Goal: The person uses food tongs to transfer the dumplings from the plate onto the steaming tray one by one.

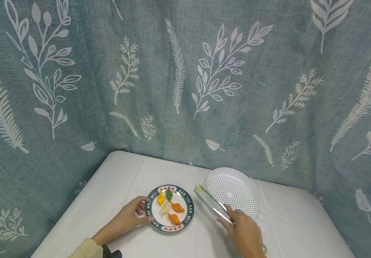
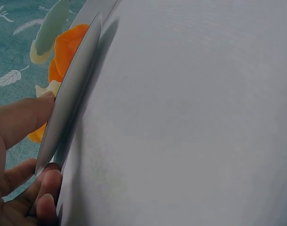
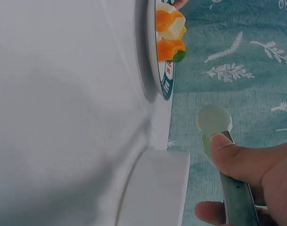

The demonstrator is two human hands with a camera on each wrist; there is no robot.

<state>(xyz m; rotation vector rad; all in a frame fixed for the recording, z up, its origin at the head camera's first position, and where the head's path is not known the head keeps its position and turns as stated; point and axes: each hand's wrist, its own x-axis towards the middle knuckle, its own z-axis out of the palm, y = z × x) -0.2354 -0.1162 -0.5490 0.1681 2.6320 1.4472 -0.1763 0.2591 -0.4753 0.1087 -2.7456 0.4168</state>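
Note:
My left hand [image 1: 128, 216] grips the left rim of a round plate [image 1: 190, 208] with a dark green lettered border. In the left wrist view the thumb lies over the rim and the fingers curl beneath. On the plate sit several small, pinched, dumpling-like pieces: yellow [image 1: 161, 197], green [image 1: 169, 194], whitish [image 1: 165, 208] and two orange [image 1: 174, 219]. My right hand [image 1: 245, 231] holds metal tongs [image 1: 219, 209] with pale green tips, raised between plate and steamer tray. A pale yellow piece [image 2: 39, 55] shows at the tips, partly hidden by them.
A round white perforated steamer tray [image 1: 254, 195] stands at the back right, beneath and beside the tongs. White cloth [image 1: 130, 172] covers the table. A blue-green curtain [image 1: 159, 136] with white leaf patterns hangs behind and to the left.

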